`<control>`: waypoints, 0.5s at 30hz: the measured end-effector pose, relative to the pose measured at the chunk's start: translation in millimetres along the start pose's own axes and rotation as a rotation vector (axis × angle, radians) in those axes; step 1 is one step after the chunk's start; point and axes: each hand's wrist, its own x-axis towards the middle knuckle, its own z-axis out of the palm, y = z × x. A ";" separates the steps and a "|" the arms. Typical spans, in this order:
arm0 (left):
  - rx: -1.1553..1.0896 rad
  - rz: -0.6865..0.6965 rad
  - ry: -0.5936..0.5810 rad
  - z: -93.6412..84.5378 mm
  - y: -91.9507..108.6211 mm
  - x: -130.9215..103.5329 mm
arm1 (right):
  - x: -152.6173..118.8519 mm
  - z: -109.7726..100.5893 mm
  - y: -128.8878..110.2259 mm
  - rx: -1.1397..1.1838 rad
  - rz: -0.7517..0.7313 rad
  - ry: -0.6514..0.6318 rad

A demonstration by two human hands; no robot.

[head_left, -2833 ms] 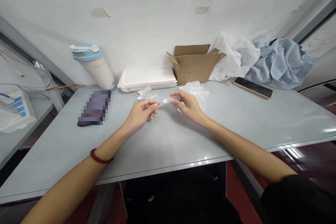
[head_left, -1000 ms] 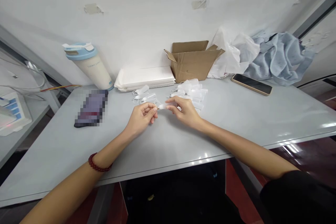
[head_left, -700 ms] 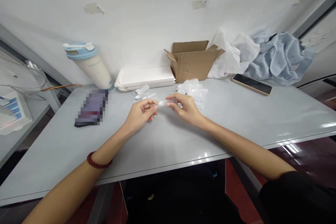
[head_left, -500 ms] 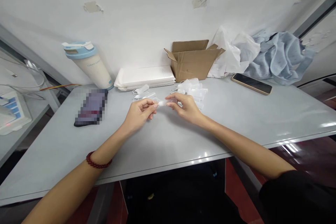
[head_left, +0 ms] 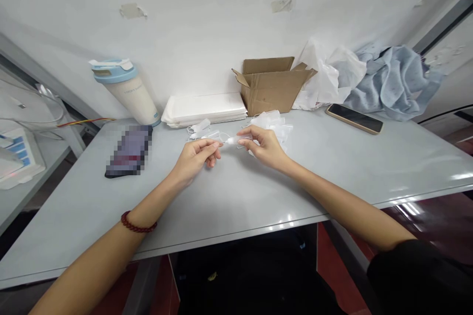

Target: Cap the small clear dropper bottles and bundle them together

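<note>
In the head view, a small translucent squeeze bottle [head_left: 233, 141] with a white neck and a thin tip lies level between my two hands. My right hand [head_left: 266, 148] pinches its body between thumb and fingers. The fingers of my left hand [head_left: 198, 158] are closed at the thin tip; what exactly they grip is too small to make out. A fine loop curves above the neck. Behind my left fingers lie a few similar bottles [head_left: 200, 127]. A larger pile of clear bottles [head_left: 269, 119] sits behind my right hand, partly hidden by it.
Along the wall stand a tumbler [head_left: 129, 93], a stack of white packets [head_left: 205, 107], an open cardboard box [head_left: 273, 91], a white plastic bag [head_left: 328, 71] and a bluish cloth [head_left: 397, 81]. A phone [head_left: 354, 118] lies at right, a blurred-out dark item [head_left: 129, 151] at left.
My right hand has drawn slightly right and up with the bottle, away from my left hand. The bottle's neck and thin tip now show between the hands.
</note>
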 end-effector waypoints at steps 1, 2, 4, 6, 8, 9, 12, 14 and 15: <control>-0.011 -0.015 0.003 0.1 -1.1 0.5 | 0.3 -0.1 1.0 0.015 0.013 -0.001; -0.011 -0.025 0.010 0.5 -1.8 0.6 | 0.5 0.0 1.6 0.026 0.022 -0.004; 0.010 -0.026 0.024 2.2 -1.7 0.2 | 0.4 0.8 1.9 0.028 0.024 -0.017; 0.041 -0.019 0.028 4.3 -0.1 -0.8 | -0.3 2.1 1.0 0.015 0.018 -0.037; 0.072 -0.019 0.029 5.4 2.1 -1.5 | -1.0 3.5 0.1 0.000 0.013 -0.058; 0.084 -0.020 0.038 5.1 3.0 -1.4 | -1.1 4.1 0.0 -0.017 0.010 -0.059; 0.095 -0.020 0.121 0.5 4.2 1.4 | -0.5 4.9 1.7 -0.105 -0.018 0.006; 0.084 -0.014 0.207 -5.6 4.0 4.8 | 0.7 4.0 4.3 -0.160 -0.053 0.066; 0.076 -0.013 0.251 -9.2 4.0 6.7 | 1.5 3.1 5.8 -0.179 -0.071 0.084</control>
